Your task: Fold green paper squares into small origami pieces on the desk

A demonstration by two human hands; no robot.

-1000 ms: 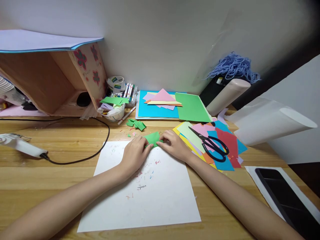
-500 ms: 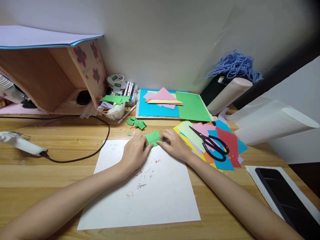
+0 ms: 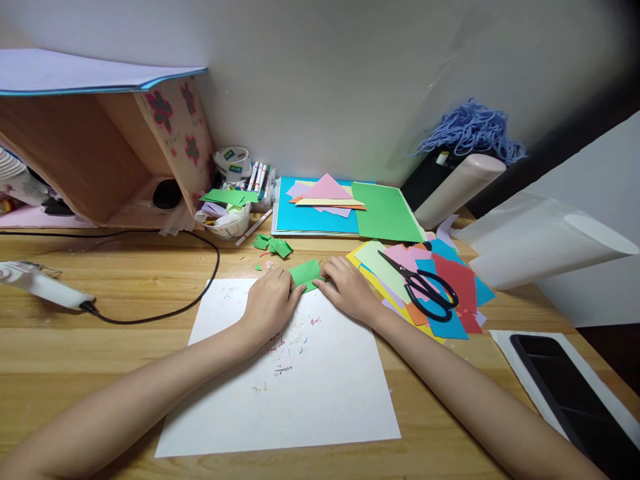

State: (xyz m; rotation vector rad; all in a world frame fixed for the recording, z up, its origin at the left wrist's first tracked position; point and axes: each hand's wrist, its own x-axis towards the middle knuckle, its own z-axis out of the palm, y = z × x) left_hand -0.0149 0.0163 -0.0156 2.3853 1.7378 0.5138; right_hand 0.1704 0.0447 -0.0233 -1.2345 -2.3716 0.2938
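A small piece of green paper (image 3: 305, 273) lies at the top edge of a large white sheet (image 3: 320, 393) marked with coloured specks. My left hand (image 3: 270, 300) grips its left side, fingers bent and thumb pressed on the near edge. On the opposite side my right hand (image 3: 347, 287) holds it the same way, thumb at the lower right corner. The near edge of the paper looks folded up between the two thumbs. Fingertips under or behind the paper are partly hidden. Green paper scraps (image 3: 273, 245) lie just beyond my left hand.
Black-handled scissors (image 3: 425, 287) rest on coloured paper pieces (image 3: 457, 283) at right. Behind stand a stack of coloured sheets (image 3: 390, 213) and a tub of scraps (image 3: 227, 223). A glue gun (image 3: 45, 287) with its black cord lies left. A phone (image 3: 565, 387) is at right.
Both hands stay at the green paper, with only slight finger shifts along its near edge. Everything else keeps its place.
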